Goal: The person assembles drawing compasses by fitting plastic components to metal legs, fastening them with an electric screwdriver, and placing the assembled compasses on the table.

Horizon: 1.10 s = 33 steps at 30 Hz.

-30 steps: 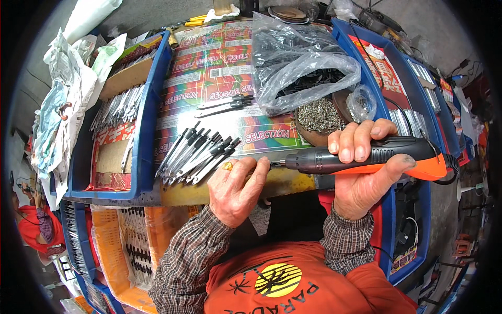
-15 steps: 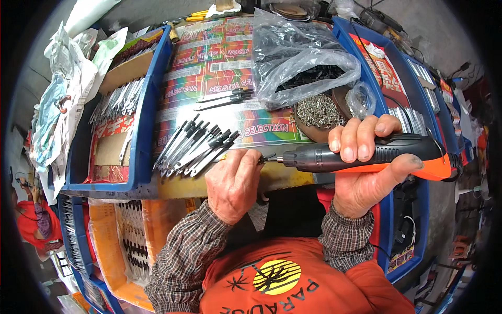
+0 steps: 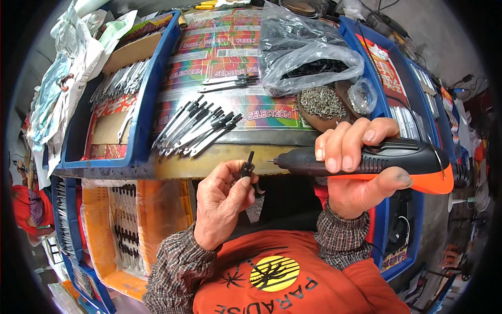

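Note:
In my right hand (image 3: 351,191) is a black and orange electric screwdriver (image 3: 408,157), held level with its bit pointing left. My left hand (image 3: 219,201) pinches a small black plastic part (image 3: 248,168) upright between thumb and fingers, with tiny screw spots on its face. A short gap separates the bit from that part. Whatever else lies inside the left fist is hidden. Beyond my left hand, a pile of thin silver strips with black ends (image 3: 196,131) lies on the table. Further back, a few similar pieces (image 3: 230,82) lie together.
A dish of small screws (image 3: 321,102) stands behind the screwdriver, beside a clear plastic bag (image 3: 308,57) of black parts. Blue trays (image 3: 149,99) hold silver strips at the left, and another blue tray (image 3: 361,47) is at the right. An orange crate (image 3: 97,230) sits below the table edge.
My left hand has drawn back toward me and turned, raising the black part upright. The screwdriver bit, earlier against the piece at the left hand, is now apart from it.

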Motion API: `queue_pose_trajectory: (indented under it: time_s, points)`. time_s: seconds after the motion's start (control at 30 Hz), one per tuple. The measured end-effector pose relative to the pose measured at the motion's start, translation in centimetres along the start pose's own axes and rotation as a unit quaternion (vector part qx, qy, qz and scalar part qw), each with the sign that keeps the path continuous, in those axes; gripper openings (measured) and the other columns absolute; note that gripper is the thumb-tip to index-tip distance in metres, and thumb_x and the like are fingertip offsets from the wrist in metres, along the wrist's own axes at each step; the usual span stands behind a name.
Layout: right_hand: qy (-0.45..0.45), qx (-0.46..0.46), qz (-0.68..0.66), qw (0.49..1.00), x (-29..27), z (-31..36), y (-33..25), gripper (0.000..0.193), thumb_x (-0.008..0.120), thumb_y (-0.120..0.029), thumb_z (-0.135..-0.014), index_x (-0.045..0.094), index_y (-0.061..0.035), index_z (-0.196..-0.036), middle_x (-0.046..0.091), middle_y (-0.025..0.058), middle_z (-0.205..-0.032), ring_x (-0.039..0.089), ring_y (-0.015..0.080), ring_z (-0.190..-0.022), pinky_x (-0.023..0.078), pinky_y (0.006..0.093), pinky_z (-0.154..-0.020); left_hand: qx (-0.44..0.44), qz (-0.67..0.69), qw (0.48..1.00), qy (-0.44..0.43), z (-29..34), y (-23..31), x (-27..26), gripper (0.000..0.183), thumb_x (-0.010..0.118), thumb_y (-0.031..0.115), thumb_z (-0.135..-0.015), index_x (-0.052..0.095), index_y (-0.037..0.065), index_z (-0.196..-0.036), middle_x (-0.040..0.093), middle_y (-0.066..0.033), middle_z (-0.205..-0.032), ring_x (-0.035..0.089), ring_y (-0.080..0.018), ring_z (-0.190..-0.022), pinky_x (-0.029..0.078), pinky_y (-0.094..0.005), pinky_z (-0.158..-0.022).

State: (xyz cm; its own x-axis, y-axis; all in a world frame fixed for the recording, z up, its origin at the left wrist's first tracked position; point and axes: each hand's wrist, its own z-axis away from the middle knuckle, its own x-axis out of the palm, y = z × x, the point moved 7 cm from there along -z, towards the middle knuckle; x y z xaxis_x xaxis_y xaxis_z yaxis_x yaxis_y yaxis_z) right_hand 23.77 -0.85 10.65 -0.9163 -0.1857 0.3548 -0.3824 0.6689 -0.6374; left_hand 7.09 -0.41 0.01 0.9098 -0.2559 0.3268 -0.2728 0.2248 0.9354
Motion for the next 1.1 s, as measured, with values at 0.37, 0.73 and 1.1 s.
queue_pose_trajectory:
  time_s: [0.37, 0.73, 1.1]
  points:
    - [-0.058, 0.004, -0.105, 0.993, 1.7, 0.4, 1.1, 0.05, 0.077, -0.033, -0.068, 0.049, -0.0003, -0.093, 0.055, 0.0102, -0.065, 0.055, 0.0206, -0.057, 0.046, 0.0352, -0.054, -0.062, 0.111, 0.991, 0.051, 1.4, -3.0, -1.1, 0.012, 0.052, 0.004, -0.086, 0.053, -0.001, -0.097, 0.055, -0.0035, -0.081, 0.049, -0.0059, -0.058, 0.038, -0.0161, -0.045]
    - [-0.12, -0.009, 0.013, 0.993, 2.8, 0.8, 1.6, 0.064, 0.06, -0.063, -0.069, 0.042, -0.007, -0.094, 0.047, 0.0007, -0.064, 0.049, 0.0124, -0.054, 0.043, 0.0295, -0.055, -0.133, 0.221, 0.965, 0.045, 0.8, -4.4, -0.3, 0.007, 0.055, 0.003, -0.085, 0.055, -0.003, -0.088, 0.056, -0.0062, -0.08, 0.05, -0.0089, -0.06, 0.036, -0.0186, -0.044]
    - [-0.144, 0.01, 0.007, 0.989, 3.5, 0.8, 2.5, 0.065, 0.064, -0.061, -0.067, 0.042, -0.0063, -0.092, 0.048, 0.0008, -0.062, 0.048, 0.0126, -0.05, 0.044, 0.0296, -0.051, -0.12, 0.209, 0.967, 0.078, 0.8, -5.4, -0.2, 0.007, 0.055, 0.004, -0.085, 0.053, -0.003, -0.087, 0.056, -0.0068, -0.076, 0.05, -0.0092, -0.057, 0.036, -0.019, -0.043]
